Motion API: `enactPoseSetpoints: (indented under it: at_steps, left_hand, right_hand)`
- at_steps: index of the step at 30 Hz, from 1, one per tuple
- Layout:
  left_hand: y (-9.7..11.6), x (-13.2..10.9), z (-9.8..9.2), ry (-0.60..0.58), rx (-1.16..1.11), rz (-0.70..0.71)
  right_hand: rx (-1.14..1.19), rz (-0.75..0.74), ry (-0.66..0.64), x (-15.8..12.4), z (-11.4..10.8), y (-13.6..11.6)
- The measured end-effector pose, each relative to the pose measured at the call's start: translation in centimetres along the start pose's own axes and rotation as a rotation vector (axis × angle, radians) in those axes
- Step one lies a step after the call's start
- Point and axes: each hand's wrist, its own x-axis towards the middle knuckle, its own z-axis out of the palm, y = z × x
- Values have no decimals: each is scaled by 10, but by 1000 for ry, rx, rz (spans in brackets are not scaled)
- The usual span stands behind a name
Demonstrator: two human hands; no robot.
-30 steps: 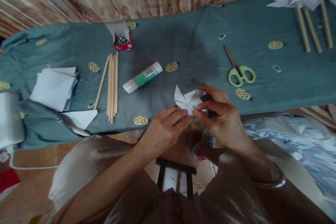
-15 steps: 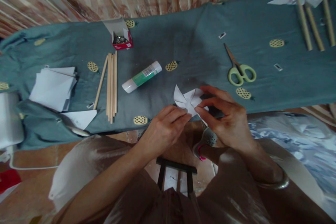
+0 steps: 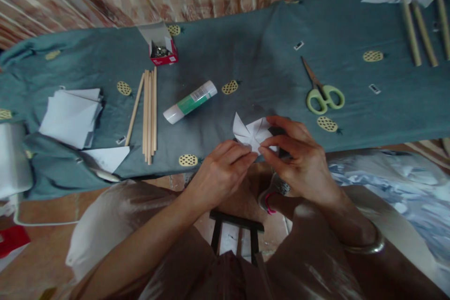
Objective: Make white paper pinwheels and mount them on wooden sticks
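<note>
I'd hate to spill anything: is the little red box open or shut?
Open: the red box has its pale lid raised, and shiny metal pieces show inside.

The fingers (image 3: 281, 141) partly hide the folded paper (image 3: 252, 136).

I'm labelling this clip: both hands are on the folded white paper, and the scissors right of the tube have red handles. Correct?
Not quite: the head view shows the scissors have light green handles, not red. The left hand and right hand are indeed on the folded white paper, and the scissors are right of the tube.
</note>
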Motion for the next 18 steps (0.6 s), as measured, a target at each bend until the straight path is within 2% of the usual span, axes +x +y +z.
enactPoseSetpoints:
  at_steps: [18]
  left_hand:
    - [-1, 2, -1, -25, -31, -23]
  right_hand:
    - [-31, -25, 1, -2, 1, 0]
